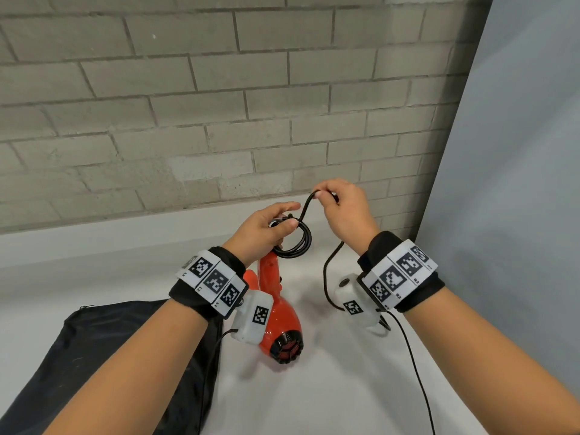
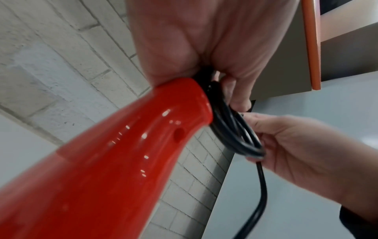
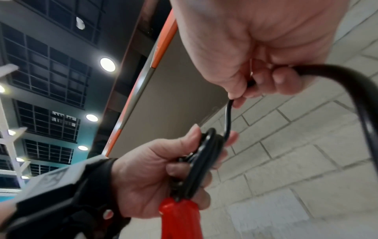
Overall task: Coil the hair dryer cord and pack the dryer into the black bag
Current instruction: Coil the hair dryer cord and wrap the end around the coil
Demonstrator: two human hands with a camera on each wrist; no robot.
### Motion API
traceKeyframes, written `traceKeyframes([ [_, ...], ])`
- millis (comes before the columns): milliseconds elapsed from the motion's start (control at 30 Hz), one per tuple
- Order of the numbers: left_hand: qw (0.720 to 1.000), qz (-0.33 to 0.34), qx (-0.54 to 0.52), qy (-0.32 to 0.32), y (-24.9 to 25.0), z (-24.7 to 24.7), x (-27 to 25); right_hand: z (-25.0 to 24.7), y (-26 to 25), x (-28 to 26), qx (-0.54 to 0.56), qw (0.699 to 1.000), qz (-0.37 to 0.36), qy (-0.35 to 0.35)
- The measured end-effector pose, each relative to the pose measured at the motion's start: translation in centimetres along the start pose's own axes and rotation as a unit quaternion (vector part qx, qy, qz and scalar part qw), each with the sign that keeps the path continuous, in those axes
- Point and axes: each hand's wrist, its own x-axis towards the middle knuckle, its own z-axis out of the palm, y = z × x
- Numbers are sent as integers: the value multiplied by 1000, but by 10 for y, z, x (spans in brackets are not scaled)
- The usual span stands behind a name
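Note:
A glossy red hair dryer (image 1: 279, 315) hangs handle-up over the white table, its black rear grille toward me. My left hand (image 1: 270, 227) grips the small coil of black cord (image 1: 296, 240) at the handle's end; the coil (image 3: 202, 161) shows against its fingers in the right wrist view, and beside the red handle (image 2: 122, 153) in the left wrist view. My right hand (image 1: 342, 205) pinches the cord a little above and to the right of the coil. The loose cord (image 1: 326, 277) drops from it toward the table. The black bag (image 1: 103, 356) lies flat at the lower left.
A grey brick wall (image 1: 219, 105) stands behind the white table (image 1: 314, 397). A pale grey panel (image 1: 518, 183) closes off the right side. A thin black cable (image 1: 417, 372) trails from the right wrist camera over the table.

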Motion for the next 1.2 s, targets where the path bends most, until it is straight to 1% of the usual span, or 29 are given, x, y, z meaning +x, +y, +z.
traceKeyframes([
  [67,1000,-12,5,-15,0,1,3,-1,-6,-3,7,999,-31,-8],
  [133,999,-7,-13,-35,1,3,4,-2,-9,-7,17,998,-51,-15],
  [167,999,-2,-18,-37,1,3,4,-3,-9,-8,25,998,-55,-15],
  [233,1000,5,-20,-19,1,5,4,-6,-3,-12,56,997,-44,-27],
  [333,999,3,-24,23,0,7,4,-14,11,-22,124,989,6,-85],
  [400,999,-1,-33,34,0,10,4,-21,27,-30,138,984,51,-100],
  [433,999,-1,-36,39,0,12,5,-25,36,-35,123,982,86,-113],
  [500,998,0,-44,45,0,15,5,-35,63,-45,36,972,161,-168],
  [567,998,0,-49,46,0,18,6,-44,98,-56,-97,943,211,-237],
  [633,998,1,-41,49,-1,21,7,-48,125,-68,-218,895,232,-313],
  [667,998,2,-34,52,-1,21,7,-47,134,-73,-254,873,230,-346],
  [733,998,3,-25,58,0,23,7,-44,145,-82,-305,837,206,-404],
  [800,998,0,-23,65,-1,23,7,-39,150,-87,-349,805,173,-447],
  [900,997,-4,-23,72,-2,21,8,-31,156,-89,-386,777,143,-475],
  [967,997,-4,-25,73,-3,20,8,-24,160,-88,-392,776,129,-477],
  [1067,997,-5,-26,75,-3,19,7,-14,163,-86,-370,802,154,-442],
  [1133,997,-6,-27,74,-3,19,7,-12,164,-86,-367,805,162,-437],
  [1200,997,-6,-31,73,-3,18,8,-13,166,-85,-351,819,160,-425],
])
